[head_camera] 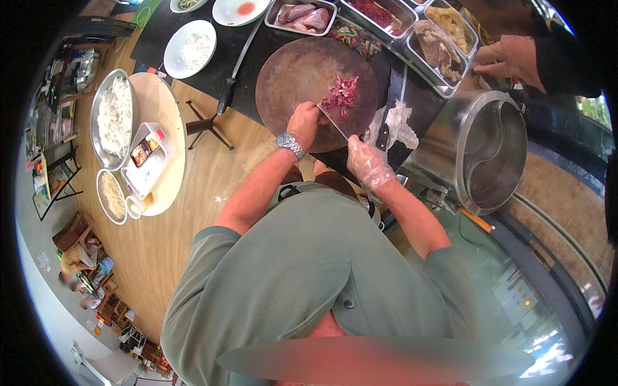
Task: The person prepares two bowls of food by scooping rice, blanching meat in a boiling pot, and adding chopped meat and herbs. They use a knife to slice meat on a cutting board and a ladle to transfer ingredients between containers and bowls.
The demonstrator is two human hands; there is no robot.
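On a round wooden chopping block [299, 72] lies a small heap of sliced raw red meat [344, 94]. My right hand [369, 164], in a clear plastic glove, grips a knife [334, 123] whose blade is seen nearly edge-on, slanting up and left beside the meat. My left hand [304, 126], bare with a metal watch at the wrist, rests on the block with curled fingers against the blade's far end; whether it pinches the blade or some meat is hidden. Right of my right hand, a black knife handle [383, 136] lies by a crumpled white cloth or paper [403, 126].
A sharpening steel [236, 70] lies left of the block, near white bowls [189, 49]. Metal trays of meat [301, 18] line the back. Another person's hand [507, 62] is at the right trays. A large metal pot [492, 152] stands right; a round table [174, 120] holds noodles.
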